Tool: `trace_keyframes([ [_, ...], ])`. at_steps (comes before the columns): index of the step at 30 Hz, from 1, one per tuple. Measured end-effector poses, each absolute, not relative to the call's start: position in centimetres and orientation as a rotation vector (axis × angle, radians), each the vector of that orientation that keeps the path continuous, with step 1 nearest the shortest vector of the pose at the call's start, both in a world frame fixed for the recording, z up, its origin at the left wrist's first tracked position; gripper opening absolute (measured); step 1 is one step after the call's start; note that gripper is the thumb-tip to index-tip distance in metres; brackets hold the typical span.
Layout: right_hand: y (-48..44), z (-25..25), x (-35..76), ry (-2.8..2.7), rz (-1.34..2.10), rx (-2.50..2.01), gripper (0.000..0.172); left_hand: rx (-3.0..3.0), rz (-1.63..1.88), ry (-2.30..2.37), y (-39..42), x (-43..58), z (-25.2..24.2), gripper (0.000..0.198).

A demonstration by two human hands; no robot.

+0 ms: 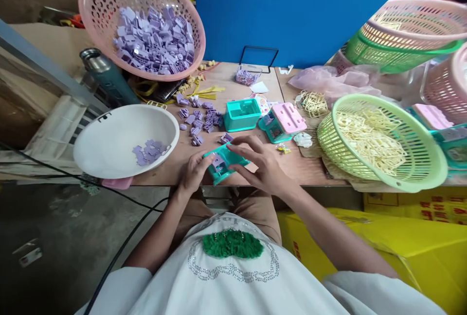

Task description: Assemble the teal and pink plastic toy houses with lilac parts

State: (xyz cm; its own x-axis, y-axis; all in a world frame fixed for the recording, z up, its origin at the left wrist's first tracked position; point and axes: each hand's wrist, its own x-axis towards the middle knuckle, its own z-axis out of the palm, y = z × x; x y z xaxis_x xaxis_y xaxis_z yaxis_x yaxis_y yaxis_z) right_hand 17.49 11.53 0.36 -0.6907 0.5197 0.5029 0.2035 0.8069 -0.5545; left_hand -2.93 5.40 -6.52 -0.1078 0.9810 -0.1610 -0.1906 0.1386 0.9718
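Observation:
At the table's front edge my left hand (195, 170) is closed on the left end of a teal plastic housing (224, 175), its thumb against a small purple part (218, 163) set in that end. Over the right side of the housing is my right hand (260, 162), fingers apart and bent, fingertips at its far and right edges. Whether they grip it I cannot tell. Just beyond the housing lies a loose purple piece (226, 138). Several more purple pieces (199, 120) are scattered to the left. A teal open box (242, 114) stands behind my hands, beside a teal-and-pink assembled unit (288, 119).
A white bowl (98, 145) with flat purple pieces overhangs the front edge at left. Behind it are a teal flask (109, 79) and a pink basket (91, 18) of purple parts. At right stands a light green basket (423, 179) of cream frames. A blue panel (292, 13) rises behind.

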Motion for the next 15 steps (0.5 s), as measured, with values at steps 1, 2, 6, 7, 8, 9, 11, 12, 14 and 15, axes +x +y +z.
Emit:
trace_keyframes([
  [1, 12.0, 0.6, 17.7, -2.392, 0.599, -0.47, 0.035, 0.907, 1.235, 1.191, 5.7, -3.1, -6.5, 0.036],
  [2, 12.2, 0.8, 17.8, -2.458, 0.593, -0.403, 0.036, 0.912, 1.215, 1.162, 5.9, -3.3, -6.5, 0.036],
  [6, 11.6, -0.1, 17.4, -2.483, 0.512, -0.262, 0.036, 0.945, 1.202, 1.15, 6.2, -3.4, -6.6, 0.037],
  [7, 11.2, -0.5, 17.3, -2.466, 0.495, -0.265, 0.037, 0.947, 1.201, 1.152, 6.2, -3.3, -6.5, 0.037],
  [8, 10.8, -0.8, 17.2, -2.454, 0.486, -0.272, 0.038, 0.947, 1.199, 1.15, 6.1, -3.3, -6.5, 0.038],
  [9, 10.5, -1.0, 17.1, -2.448, 0.485, -0.287, 0.038, 0.947, 1.197, 1.145, 6.0, -3.2, -6.4, 0.038],
  [11, 10.2, -1.2, 17.2, -2.448, 0.509, -0.322, 0.038, 0.945, 1.189, 1.127, 6.0, -3.2, -6.2, 0.038],
  [12, 10.2, -1.2, 17.3, -2.446, 0.541, -0.339, 0.037, 0.948, 1.187, 1.124, 5.9, -3.2, -6.2, 0.038],
  [14, 10.7, -0.9, 17.5, -2.426, 0.647, -0.378, 0.036, 0.959, 1.182, 1.128, 6.0, -3.3, -6.1, 0.039],
  [15, 10.9, -0.7, 17.6, -2.401, 0.697, -0.399, 0.035, 0.96, 1.18, 1.132, 6.0, -3.4, -6.1, 0.039],
])
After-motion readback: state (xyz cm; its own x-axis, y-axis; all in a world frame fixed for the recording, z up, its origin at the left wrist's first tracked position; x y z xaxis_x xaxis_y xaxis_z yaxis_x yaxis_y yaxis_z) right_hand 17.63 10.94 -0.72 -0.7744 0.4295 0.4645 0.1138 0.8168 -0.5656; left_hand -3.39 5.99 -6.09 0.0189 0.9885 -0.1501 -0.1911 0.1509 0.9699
